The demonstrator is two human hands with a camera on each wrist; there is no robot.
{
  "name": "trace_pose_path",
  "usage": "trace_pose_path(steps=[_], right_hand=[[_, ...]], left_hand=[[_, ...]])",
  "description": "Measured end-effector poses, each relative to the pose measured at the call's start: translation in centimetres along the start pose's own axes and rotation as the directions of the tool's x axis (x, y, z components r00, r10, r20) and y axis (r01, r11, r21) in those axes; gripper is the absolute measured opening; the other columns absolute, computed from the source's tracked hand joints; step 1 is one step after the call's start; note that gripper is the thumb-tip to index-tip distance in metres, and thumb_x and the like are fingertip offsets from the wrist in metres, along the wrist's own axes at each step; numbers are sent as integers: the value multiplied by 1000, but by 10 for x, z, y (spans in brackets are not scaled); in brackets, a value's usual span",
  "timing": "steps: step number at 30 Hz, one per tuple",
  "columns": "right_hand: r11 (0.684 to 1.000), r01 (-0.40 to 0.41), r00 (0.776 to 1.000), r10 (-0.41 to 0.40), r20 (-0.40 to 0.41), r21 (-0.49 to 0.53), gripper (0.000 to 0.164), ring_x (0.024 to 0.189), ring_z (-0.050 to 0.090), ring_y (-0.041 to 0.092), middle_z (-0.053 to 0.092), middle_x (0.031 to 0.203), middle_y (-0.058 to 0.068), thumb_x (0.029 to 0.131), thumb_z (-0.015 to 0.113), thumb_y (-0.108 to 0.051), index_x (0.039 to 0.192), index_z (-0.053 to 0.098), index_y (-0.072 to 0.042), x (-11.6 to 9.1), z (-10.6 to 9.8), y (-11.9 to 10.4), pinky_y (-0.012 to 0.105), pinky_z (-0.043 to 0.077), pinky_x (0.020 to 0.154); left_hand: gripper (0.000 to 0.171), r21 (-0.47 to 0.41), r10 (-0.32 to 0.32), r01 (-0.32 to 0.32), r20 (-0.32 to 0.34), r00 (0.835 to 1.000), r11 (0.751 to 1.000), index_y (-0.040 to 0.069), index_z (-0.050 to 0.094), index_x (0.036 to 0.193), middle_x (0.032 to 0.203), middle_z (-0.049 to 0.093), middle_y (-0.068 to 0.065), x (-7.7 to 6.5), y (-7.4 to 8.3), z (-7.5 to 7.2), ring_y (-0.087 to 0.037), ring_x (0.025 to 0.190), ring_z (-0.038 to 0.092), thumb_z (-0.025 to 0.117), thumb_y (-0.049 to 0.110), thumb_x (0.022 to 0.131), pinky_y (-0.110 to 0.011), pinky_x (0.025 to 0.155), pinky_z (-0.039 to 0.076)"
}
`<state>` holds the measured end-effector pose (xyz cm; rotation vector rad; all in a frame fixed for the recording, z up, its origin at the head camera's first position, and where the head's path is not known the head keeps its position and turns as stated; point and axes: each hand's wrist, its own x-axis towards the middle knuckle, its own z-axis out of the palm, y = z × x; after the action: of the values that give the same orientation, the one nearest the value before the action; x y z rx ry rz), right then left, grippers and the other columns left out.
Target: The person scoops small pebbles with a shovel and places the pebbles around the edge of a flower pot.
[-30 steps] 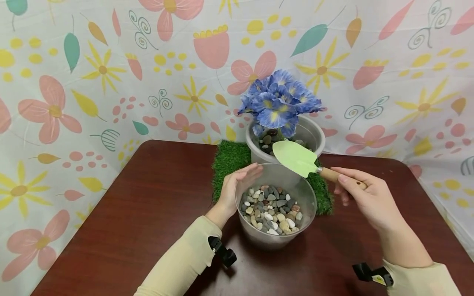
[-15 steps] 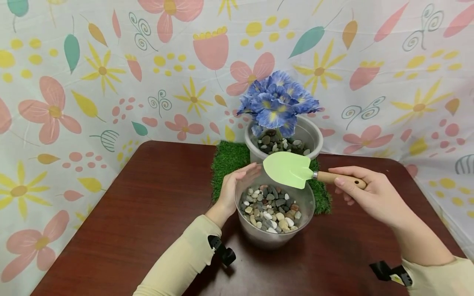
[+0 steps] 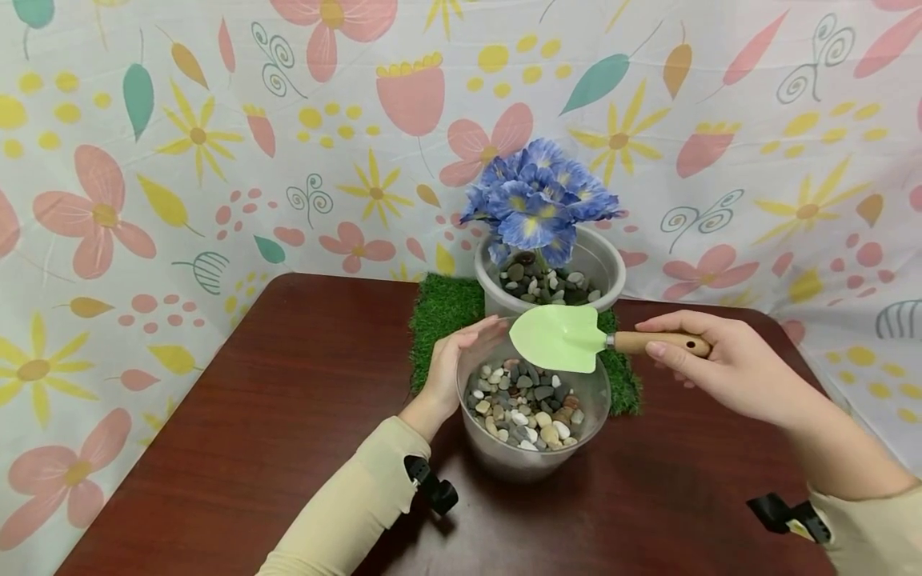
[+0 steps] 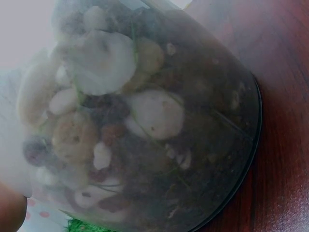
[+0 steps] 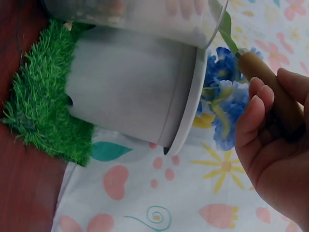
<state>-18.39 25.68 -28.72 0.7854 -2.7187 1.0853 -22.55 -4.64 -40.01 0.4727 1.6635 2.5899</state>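
Note:
My right hand (image 3: pixel 720 364) grips the wooden handle of a light green garden trowel (image 3: pixel 556 339). The trowel's bare blade hangs over the far rim of a clear plastic bucket (image 3: pixel 515 466), pointing left. Pebbles (image 3: pixel 529 412) in grey, white and tan lie inside. Against the bucket's left side rests my left hand (image 3: pixel 448 368), its fingers extended along the outer wall. Close up in the left wrist view, stones and dark soil show through the cloudy bucket wall (image 4: pixel 159 116). From the right wrist, the fingers curl round the trowel handle (image 5: pixel 270 82).
Just behind the bucket stands a grey flowerpot (image 3: pixel 612 276) with pebbles and blue flowers (image 3: pixel 536 200). It sits on a square of artificial grass (image 3: pixel 442 324). The dark wooden table (image 3: pixel 302 400) ends at a flower-printed cloth (image 3: pixel 238 160).
The trowel has come down and slightly left from in front of the flowerpot to over the bucket's far rim. The right forearm has swung to the right. My left hand stays put.

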Motion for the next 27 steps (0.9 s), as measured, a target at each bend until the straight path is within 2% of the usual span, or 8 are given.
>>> trace_pose_path(steps=[7, 12, 17, 24, 27], right_hand=[[999, 15, 997, -11, 83, -45, 24, 63, 64, 8, 70, 85, -9, 93, 58, -13, 116, 63, -18, 3, -7, -6, 24, 53, 53], [995, 30, 989, -17, 144, -93, 20, 64, 66, 4, 72, 81, -11, 93, 58, -14, 111, 64, -18, 6, -11, -13, 24, 56, 57], [988, 65, 979, -35, 199, -143, 18, 63, 62, 0, 68, 73, -17, 92, 60, -18, 108, 65, -22, 9, -10, -23, 22, 51, 54], [977, 174, 953, -136, 270, -124, 23, 64, 57, -4, 73, 97, -14, 91, 61, -12, 113, 64, -15, 13, -5, -30, 19, 48, 54], [973, 189, 943, -143, 299, -131, 24, 68, 57, -6, 72, 100, -14, 91, 61, -13, 115, 64, -13, 16, -6, -33, 18, 48, 56]], left_hand=[[49, 14, -3, 3, 2, 1000, 1000, -12, 47, 133, 130, 52, -29, 1, 1, 1, -40, 127, 48, 36, 11, 91, -40, 109, 41], [49, 10, -2, 1, 11, 1000, 1000, -13, 46, 132, 130, 52, -31, 2, 1, 1, -43, 125, 49, 35, 10, 90, -40, 109, 40], [50, 7, -4, 4, 4, 1000, 1000, -14, 47, 131, 127, 56, -27, 2, 1, 1, -42, 123, 50, 35, 12, 89, -40, 109, 41], [50, -3, -21, 21, -6, 1000, 1000, -12, 48, 131, 126, 59, -24, 1, 0, 0, -41, 123, 51, 35, 12, 90, -39, 109, 41], [50, -6, -28, 27, -7, 1000, 1000, -12, 47, 132, 126, 59, -23, 1, 0, 0, -40, 124, 51, 35, 13, 90, -39, 109, 41]])
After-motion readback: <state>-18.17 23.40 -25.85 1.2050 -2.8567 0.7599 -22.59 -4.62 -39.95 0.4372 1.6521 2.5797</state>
